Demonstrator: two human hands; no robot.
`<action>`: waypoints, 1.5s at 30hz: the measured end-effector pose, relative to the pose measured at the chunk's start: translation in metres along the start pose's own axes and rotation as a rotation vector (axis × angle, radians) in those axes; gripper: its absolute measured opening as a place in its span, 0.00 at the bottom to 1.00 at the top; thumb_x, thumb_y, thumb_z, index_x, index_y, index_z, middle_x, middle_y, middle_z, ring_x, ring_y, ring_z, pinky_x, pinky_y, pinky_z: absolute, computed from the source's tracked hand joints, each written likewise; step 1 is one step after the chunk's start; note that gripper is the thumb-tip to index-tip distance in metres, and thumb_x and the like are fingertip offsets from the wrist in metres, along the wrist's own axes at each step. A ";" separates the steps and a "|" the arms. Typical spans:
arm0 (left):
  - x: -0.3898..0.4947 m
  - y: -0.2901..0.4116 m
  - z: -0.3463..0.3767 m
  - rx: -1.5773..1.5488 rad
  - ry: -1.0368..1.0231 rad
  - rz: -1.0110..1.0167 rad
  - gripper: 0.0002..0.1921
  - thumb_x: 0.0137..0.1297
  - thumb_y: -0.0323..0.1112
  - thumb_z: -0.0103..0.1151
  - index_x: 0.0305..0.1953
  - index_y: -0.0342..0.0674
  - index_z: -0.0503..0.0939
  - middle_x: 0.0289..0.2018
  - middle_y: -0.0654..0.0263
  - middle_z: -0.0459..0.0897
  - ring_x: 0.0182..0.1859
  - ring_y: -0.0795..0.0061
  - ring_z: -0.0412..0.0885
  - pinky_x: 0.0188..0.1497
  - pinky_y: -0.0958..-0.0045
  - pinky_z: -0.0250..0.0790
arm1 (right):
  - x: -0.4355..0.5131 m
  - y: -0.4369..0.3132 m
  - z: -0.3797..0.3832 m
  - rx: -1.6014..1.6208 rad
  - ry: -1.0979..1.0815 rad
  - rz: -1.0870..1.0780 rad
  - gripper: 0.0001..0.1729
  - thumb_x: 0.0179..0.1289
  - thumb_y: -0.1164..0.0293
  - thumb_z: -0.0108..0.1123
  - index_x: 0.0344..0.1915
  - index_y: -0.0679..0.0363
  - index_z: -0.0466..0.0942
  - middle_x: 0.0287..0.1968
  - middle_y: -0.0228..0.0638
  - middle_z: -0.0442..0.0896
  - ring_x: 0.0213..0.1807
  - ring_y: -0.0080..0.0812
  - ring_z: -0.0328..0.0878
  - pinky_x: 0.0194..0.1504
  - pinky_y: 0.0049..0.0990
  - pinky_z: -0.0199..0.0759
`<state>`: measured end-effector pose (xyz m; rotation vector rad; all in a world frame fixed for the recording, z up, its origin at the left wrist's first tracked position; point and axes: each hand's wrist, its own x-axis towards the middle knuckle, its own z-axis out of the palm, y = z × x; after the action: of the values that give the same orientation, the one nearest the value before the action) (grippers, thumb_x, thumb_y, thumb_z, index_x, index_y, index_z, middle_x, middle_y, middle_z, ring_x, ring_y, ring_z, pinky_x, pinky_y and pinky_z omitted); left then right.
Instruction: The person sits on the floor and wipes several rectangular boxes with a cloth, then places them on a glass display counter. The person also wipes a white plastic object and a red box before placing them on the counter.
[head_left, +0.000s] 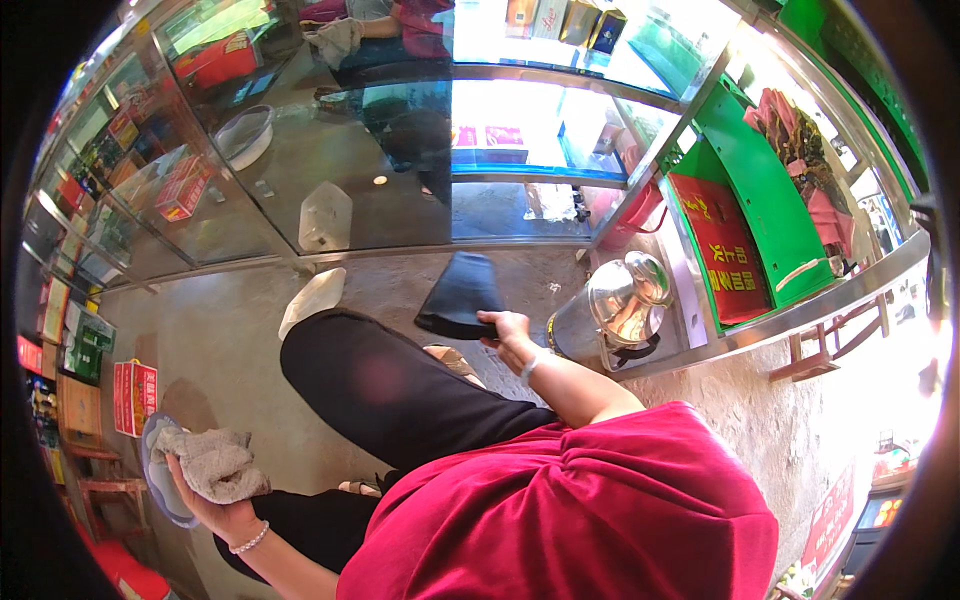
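Note:
My left hand (214, 514) grips a bunched grey cloth (217, 461) at the lower left. Beneath and behind that cloth, the rim of a pale round basin (148, 450) shows near the floor. My right hand (514, 341) is closed on one edge of a dark, wedge-shaped object (461, 296); its exact kind cannot be told. The dark object is held over the floor, just before the base of a glass-fronted display cabinet (360, 150). Past my raised knee lies a whitish plastic piece (313, 300), partly hidden by the leg.
A shiny metal canister (615, 307) stands right of my right hand, against the cabinet. Farther right is a green metal rack (772, 217) with a red carton (716, 247). At left are a red-and-white box (136, 397) and a wooden stool (112, 487).

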<state>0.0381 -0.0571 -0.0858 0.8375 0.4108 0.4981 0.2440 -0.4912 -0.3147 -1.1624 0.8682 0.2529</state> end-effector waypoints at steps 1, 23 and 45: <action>0.001 0.001 -0.001 0.012 -0.015 0.005 0.21 0.71 0.50 0.49 0.53 0.40 0.75 0.45 0.62 0.82 0.47 0.63 0.81 0.50 0.60 0.74 | -0.003 -0.003 -0.006 0.050 0.006 -0.034 0.10 0.49 0.73 0.72 0.29 0.58 0.78 0.31 0.33 0.81 0.32 0.32 0.78 0.28 0.34 0.73; 0.007 -0.023 0.006 0.083 0.375 -0.039 0.21 0.69 0.50 0.54 0.55 0.42 0.75 0.43 0.65 0.81 0.44 0.66 0.80 0.47 0.63 0.75 | 0.125 -0.141 0.026 0.549 0.450 -0.188 0.14 0.47 0.75 0.72 0.34 0.68 0.78 0.38 0.44 0.82 0.29 0.38 0.80 0.17 0.26 0.74; 0.006 -0.026 0.010 -0.080 0.422 0.002 0.18 0.67 0.45 0.58 0.52 0.42 0.77 0.46 0.63 0.82 0.47 0.63 0.81 0.50 0.58 0.75 | 0.134 -0.028 0.067 -0.297 -0.328 0.020 0.13 0.67 0.65 0.56 0.44 0.62 0.75 0.25 0.35 0.78 0.19 0.26 0.74 0.14 0.22 0.64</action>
<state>0.0546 -0.0747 -0.1009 0.6530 0.7722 0.6918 0.3801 -0.4768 -0.3822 -1.3406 0.5641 0.5871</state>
